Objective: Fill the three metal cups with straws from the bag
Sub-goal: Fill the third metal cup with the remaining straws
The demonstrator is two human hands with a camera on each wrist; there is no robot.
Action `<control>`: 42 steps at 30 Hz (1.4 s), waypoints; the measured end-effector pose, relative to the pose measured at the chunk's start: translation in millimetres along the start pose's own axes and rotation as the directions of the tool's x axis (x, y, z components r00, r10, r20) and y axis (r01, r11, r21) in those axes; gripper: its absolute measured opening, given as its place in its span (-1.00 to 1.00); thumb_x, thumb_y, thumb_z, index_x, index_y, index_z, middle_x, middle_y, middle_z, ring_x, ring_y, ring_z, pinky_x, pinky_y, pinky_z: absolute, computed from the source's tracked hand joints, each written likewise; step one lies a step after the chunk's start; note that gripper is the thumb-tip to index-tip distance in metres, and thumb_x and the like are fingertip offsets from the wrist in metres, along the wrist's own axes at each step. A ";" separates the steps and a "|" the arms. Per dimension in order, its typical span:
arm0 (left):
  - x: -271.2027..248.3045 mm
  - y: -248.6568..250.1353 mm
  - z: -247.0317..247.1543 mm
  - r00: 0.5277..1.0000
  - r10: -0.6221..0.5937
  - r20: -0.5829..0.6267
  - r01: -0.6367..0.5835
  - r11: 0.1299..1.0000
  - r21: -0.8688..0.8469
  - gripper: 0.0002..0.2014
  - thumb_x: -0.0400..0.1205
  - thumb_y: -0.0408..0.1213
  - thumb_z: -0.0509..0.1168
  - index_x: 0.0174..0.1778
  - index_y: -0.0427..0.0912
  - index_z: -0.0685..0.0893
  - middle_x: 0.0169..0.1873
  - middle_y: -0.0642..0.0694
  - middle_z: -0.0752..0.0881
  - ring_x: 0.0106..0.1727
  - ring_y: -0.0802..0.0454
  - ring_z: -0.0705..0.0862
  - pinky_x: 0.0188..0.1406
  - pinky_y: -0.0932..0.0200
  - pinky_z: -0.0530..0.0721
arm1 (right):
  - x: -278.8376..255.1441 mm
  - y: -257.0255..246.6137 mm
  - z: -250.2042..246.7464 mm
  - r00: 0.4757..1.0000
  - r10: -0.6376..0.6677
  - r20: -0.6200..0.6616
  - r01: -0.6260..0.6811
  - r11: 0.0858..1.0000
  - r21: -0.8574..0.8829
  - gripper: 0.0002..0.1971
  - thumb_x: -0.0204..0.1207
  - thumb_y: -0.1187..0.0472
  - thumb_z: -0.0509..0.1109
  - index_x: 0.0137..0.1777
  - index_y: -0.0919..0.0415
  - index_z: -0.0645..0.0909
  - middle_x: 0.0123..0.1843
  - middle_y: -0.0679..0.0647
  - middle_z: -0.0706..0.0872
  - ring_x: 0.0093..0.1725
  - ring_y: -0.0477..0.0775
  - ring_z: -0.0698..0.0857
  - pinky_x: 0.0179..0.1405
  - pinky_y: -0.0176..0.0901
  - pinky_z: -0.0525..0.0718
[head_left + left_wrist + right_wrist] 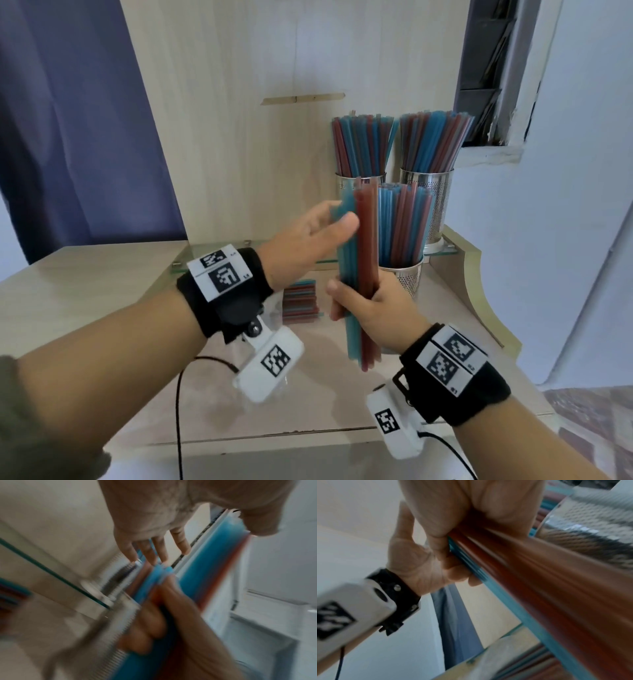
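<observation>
The right hand [370,305] is nearest to the camera, and it is clenched around the lower part of a bundle of straws [359,260] — blue ones on its left side, red ones on its right. The bundle stands almost upright, its lower ends sticking out under the fist and its upper ends rising in front of the metal cups. The left hand [308,240] is just left of the bundle, near its top; the fingers are stretched out and relaxed, and the thumb touches the blue straws without closing around them. In the left wrist view the same fingers [154,547] point straight, and the picture is blurred. Left of the bundle and lower, behind the left wrist, the bag of straws [299,301] lies flat on the light wooden surface [85,274]; its outline is hard to see. Just right of the bundle, behind the right hand, stands the front cup [406,277], perforated metal, with blue and red straws inside. Further behind the bundle, on a glass shelf [442,248], two more cups stand side by side — the back left cup [346,186] and the back right cup [431,198] — both full of straws.
</observation>
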State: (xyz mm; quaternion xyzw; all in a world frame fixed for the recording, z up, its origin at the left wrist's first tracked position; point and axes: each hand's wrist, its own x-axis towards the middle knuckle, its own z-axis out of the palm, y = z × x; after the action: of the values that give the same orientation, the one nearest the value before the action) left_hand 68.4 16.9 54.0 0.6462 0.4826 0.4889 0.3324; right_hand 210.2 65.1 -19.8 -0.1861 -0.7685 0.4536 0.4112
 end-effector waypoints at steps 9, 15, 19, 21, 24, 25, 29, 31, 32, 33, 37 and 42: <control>6.3 -122.7 -54.4 0.971 -0.235 -0.041 0.069 0.110 0.992 -0.59 0.56 0.14 0.34 0.25 0.02 0.59 0.34 -0.03 0.50 0.37 -0.08 0.41 0.35 0.01 0.40 | 4.9 47.6 -8.7 0.980 0.158 -0.121 -0.168 0.983 -0.074 -0.70 0.57 0.03 0.42 -0.34 0.14 0.57 -0.47 -0.03 0.65 -0.48 -0.09 0.61 -0.29 -0.12 0.65; 3.6 -160.3 -44.4 0.930 -0.332 -0.159 0.084 -0.231 0.969 -0.50 0.50 0.06 0.29 0.33 -0.08 0.61 0.40 -0.14 0.31 0.37 -0.21 0.32 0.34 -0.10 0.41 | 13.4 60.9 -6.2 0.975 0.192 -0.109 -0.196 0.980 -0.029 -0.69 0.59 0.03 0.42 -0.33 0.17 0.55 -0.48 0.01 0.62 -0.52 -0.06 0.59 -0.34 -0.15 0.62; 4.7 -166.5 -35.3 0.933 -0.326 -0.154 0.057 -0.288 0.956 -0.45 0.51 0.16 0.22 0.33 -0.09 0.64 0.52 -0.19 0.15 0.49 -0.29 0.18 0.43 -0.18 0.26 | 14.4 64.6 -3.3 0.977 0.194 -0.084 -0.197 0.980 -0.025 -0.68 0.59 0.03 0.42 -0.37 0.10 0.52 -0.55 -0.07 0.59 -0.54 -0.09 0.56 -0.38 -0.15 0.59; 6.4 -167.5 -33.7 0.934 -0.324 -0.150 0.053 -0.288 0.956 -0.45 0.53 0.17 0.23 0.35 -0.06 0.64 0.56 -0.19 0.13 0.52 -0.30 0.15 0.44 -0.19 0.24 | 13.5 61.7 -3.3 0.981 0.177 -0.082 -0.181 0.982 -0.052 -0.68 0.60 0.05 0.41 -0.38 0.09 0.52 -0.59 -0.11 0.58 -0.56 -0.17 0.55 -0.43 -0.28 0.57; 5.9 -162.1 -33.5 0.926 -0.337 -0.167 0.097 -0.216 0.972 -0.48 0.53 0.16 0.26 0.36 0.01 0.62 0.60 -0.16 0.10 0.56 -0.31 0.10 0.50 -0.22 0.18 | 11.7 61.9 -4.5 0.983 0.167 -0.076 -0.170 0.985 -0.036 -0.68 0.60 0.07 0.40 -0.38 0.11 0.51 -0.61 -0.14 0.57 -0.57 -0.21 0.55 -0.46 -0.39 0.53; 6.3 -158.2 -34.6 0.931 -0.325 -0.169 0.118 -0.171 0.978 -0.51 0.53 0.15 0.26 0.35 0.05 0.62 0.62 -0.14 0.09 0.58 -0.29 0.08 0.52 -0.23 0.16 | 10.9 62.2 -4.6 0.984 0.166 -0.070 -0.169 0.985 -0.027 -0.68 0.60 0.07 0.40 -0.37 0.11 0.51 -0.61 -0.14 0.57 -0.57 -0.21 0.55 -0.45 -0.40 0.53; 6.5 -130.1 -41.5 0.956 -0.247 -0.161 0.183 0.070 0.981 -0.58 0.58 0.13 0.28 0.36 0.17 0.58 0.60 0.03 0.21 0.60 -0.17 0.10 0.50 -0.15 0.15 | 7.4 60.8 -5.3 0.988 0.143 -0.050 -0.146 0.987 -0.064 -0.66 0.59 0.04 0.39 -0.40 0.11 0.53 -0.62 -0.19 0.58 -0.54 -0.25 0.56 -0.43 -0.50 0.48; 4.9 -110.7 -45.0 0.965 -0.225 -0.138 0.181 0.184 0.966 -0.57 0.62 0.11 0.26 0.41 0.15 0.51 0.51 0.10 0.38 0.57 -0.08 0.20 0.45 -0.08 0.16 | 6.5 59.4 -5.2 0.988 0.143 -0.053 -0.147 0.986 -0.076 -0.66 0.60 0.04 0.39 -0.39 0.14 0.55 -0.61 -0.20 0.58 -0.52 -0.27 0.57 -0.40 -0.53 0.49; 3.7 -101.3 -46.9 0.970 -0.212 -0.117 0.167 0.235 0.958 -0.57 0.64 0.10 0.24 0.42 0.13 0.48 0.44 0.10 0.48 0.53 -0.04 0.30 0.43 -0.05 0.18 | 6.1 58.6 -4.7 0.988 0.144 -0.055 -0.147 0.987 -0.070 -0.66 0.60 0.06 0.39 -0.39 0.16 0.55 -0.59 -0.17 0.58 -0.52 -0.28 0.57 -0.39 -0.53 0.49; 2.5 -93.0 -49.9 0.974 -0.204 -0.098 0.156 0.292 0.943 -0.58 0.66 0.10 0.21 0.42 0.10 0.46 0.36 0.08 0.57 0.47 -0.02 0.42 0.43 -0.03 0.21 | 5.6 57.7 -3.8 0.988 0.145 -0.056 -0.148 0.988 -0.053 -0.67 0.59 0.08 0.40 -0.39 0.17 0.56 -0.56 -0.14 0.58 -0.52 -0.28 0.56 -0.38 -0.53 0.50; -6.9 -55.6 -57.7 0.992 -0.112 -0.049 0.112 0.670 0.734 -0.51 0.59 0.23 0.21 0.32 0.00 0.56 0.20 0.15 0.66 0.25 0.13 0.61 0.40 0.13 0.45 | 5.1 55.1 0.3 0.988 0.135 -0.080 -0.134 0.991 0.030 -0.74 0.57 0.14 0.43 -0.34 0.20 0.58 -0.47 -0.03 0.61 -0.50 -0.26 0.58 -0.37 -0.50 0.54; -11.9 -17.7 -54.0 0.982 0.106 -0.157 -0.011 0.860 0.511 -0.76 0.69 -0.05 0.22 0.19 0.02 0.67 0.06 0.29 0.68 0.13 0.36 0.63 0.35 0.14 0.56 | 9.4 43.9 5.2 0.990 0.089 -0.112 -0.075 0.989 0.125 -0.89 0.52 0.21 0.48 -0.18 0.18 0.62 -0.49 -0.14 0.61 -0.49 -0.23 0.59 -0.38 -0.44 0.59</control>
State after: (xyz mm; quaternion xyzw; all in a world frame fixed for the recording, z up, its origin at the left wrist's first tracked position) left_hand 11.0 8.9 50.6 0.6783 0.6025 0.4107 0.0906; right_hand 196.7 91.3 -54.1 -0.2188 -0.7058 0.5040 0.4471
